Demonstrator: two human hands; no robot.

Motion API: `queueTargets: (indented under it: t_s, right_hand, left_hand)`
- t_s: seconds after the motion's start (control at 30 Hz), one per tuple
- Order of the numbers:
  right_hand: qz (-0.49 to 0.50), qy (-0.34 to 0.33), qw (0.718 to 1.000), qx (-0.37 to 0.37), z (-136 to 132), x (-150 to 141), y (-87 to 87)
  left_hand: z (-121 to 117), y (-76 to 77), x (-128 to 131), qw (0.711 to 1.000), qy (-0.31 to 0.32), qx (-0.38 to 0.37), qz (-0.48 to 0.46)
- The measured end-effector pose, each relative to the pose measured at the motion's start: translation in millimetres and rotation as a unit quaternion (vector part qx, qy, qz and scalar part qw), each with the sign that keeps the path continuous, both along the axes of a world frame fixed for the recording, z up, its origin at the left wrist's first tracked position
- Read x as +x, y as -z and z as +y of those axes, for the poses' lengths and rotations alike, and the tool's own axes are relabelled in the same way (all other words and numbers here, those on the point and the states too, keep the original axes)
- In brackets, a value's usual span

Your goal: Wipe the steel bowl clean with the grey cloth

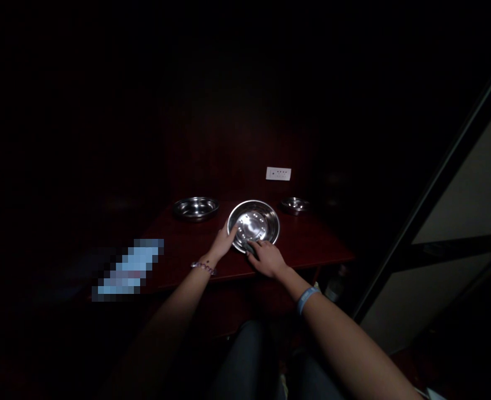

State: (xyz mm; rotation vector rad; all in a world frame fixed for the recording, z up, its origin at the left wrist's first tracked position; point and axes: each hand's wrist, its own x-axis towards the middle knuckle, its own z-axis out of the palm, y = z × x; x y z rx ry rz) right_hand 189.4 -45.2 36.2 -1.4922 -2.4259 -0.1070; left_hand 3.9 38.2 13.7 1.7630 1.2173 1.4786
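A round, shiny steel bowl (251, 225) is tilted toward me above the dark red table, and light dots reflect in its base. My left hand (224, 243) grips its left rim, thumb inside and fingers behind. Against the lower inner wall of the bowl, my right hand (266, 257) presses a small dark grey pad (251, 246); its exact kind is hard to make out under the fingers.
On the table (303, 244) a wide steel dish (196, 208) stands back left and a smaller steel bowl (295, 205) back right. A white socket panel (278, 174) is on the back wall. A blurred-out bright patch (128, 269) lies left. Below right stands a bottle (335, 286).
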Motion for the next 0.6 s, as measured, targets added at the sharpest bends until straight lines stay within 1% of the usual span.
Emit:
queueTargets:
  t_s: [0.17,0.6]
  right_hand:
    - [0.008,-0.022,1.0,-0.006,1.2,6.8,1.3]
    - [0.002,-0.025,1.0,-0.013,1.6,7.7,-0.2]
  left_hand:
    - [1.1,0.7,-0.3,1.0,-0.003,0.005,0.007]
    - [6.9,5.7,-2.0,1.0,-0.005,0.007,0.006]
